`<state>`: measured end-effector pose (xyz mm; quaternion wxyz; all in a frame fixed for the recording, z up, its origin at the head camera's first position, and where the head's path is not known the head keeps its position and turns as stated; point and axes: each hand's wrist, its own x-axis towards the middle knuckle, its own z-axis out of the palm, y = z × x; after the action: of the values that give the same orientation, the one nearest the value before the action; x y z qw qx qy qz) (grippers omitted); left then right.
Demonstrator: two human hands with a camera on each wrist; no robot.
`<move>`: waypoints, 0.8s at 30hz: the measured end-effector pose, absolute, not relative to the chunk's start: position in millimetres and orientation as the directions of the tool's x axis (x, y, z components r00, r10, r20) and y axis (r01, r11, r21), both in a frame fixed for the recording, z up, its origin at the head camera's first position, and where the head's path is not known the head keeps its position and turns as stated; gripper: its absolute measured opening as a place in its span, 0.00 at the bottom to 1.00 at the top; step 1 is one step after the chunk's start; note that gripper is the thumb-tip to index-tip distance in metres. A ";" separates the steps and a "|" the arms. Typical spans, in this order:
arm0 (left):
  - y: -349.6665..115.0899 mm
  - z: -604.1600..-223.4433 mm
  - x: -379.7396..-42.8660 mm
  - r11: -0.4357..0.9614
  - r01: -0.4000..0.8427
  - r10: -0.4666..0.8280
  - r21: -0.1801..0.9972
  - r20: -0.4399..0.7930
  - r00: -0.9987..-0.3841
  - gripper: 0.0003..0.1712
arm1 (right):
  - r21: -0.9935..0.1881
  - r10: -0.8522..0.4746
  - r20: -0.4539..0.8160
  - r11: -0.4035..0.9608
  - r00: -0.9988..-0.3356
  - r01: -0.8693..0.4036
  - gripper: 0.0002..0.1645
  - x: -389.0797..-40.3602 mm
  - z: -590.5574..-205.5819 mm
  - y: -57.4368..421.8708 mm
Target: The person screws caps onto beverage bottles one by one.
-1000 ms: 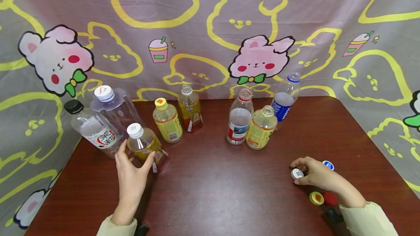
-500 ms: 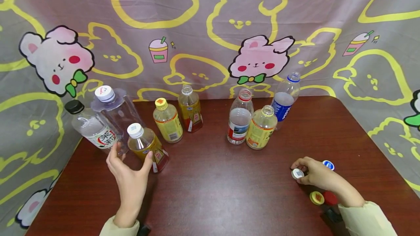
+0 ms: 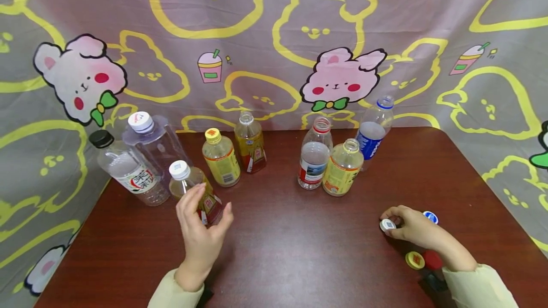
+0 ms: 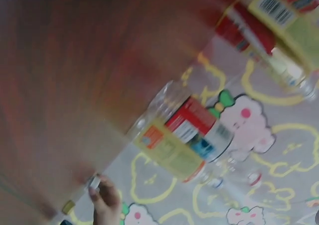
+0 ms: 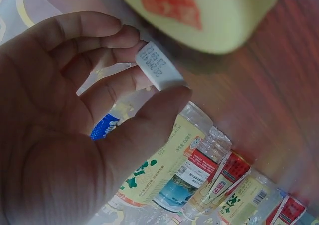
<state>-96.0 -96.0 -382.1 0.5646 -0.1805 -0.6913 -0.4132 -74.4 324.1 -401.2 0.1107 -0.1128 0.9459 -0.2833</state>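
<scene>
In the head view my right hand (image 3: 413,226) pinches a white bottle cap (image 3: 387,225) between thumb and fingers, low over the table at the right. The right wrist view shows the printed side of that cap (image 5: 158,66) at my thumb tip. My left hand (image 3: 200,234) is at the left with fingers loosely bent and apart, nothing between them. It overlaps the white-capped amber drink bottle (image 3: 184,185), hiding part of its label. Near my right hand lie a blue cap (image 3: 430,217), a yellow cap (image 3: 415,260) and a red cap (image 3: 433,260).
Left of the table stand a black-capped bottle (image 3: 132,173), a clear wide-collared bottle (image 3: 160,144) and a yellow-capped bottle (image 3: 221,161). An uncapped amber bottle (image 3: 250,144) is behind. Further right are uncapped red-ringed (image 3: 314,156), yellow-labelled (image 3: 342,170) and blue-labelled (image 3: 371,137) bottles.
My left hand has drawn off the white-capped amber bottle and shifted right, now in front of it. My right hand keeps its pinch on the cap, nearly still.
</scene>
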 end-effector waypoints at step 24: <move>-48.4 -343.2 -190.1 0.831 0.260 -0.086 0.492 0.574 -0.814 0.39 | -0.614 -0.303 -0.012 0.754 -0.953 -0.232 0.14 -71.5 -380.1 299.7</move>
<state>-190.1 -48.4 -343.2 0.3009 -0.0479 -0.9082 -0.2870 -71.5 299.7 -380.1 0.0556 -0.1431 0.9349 -0.3200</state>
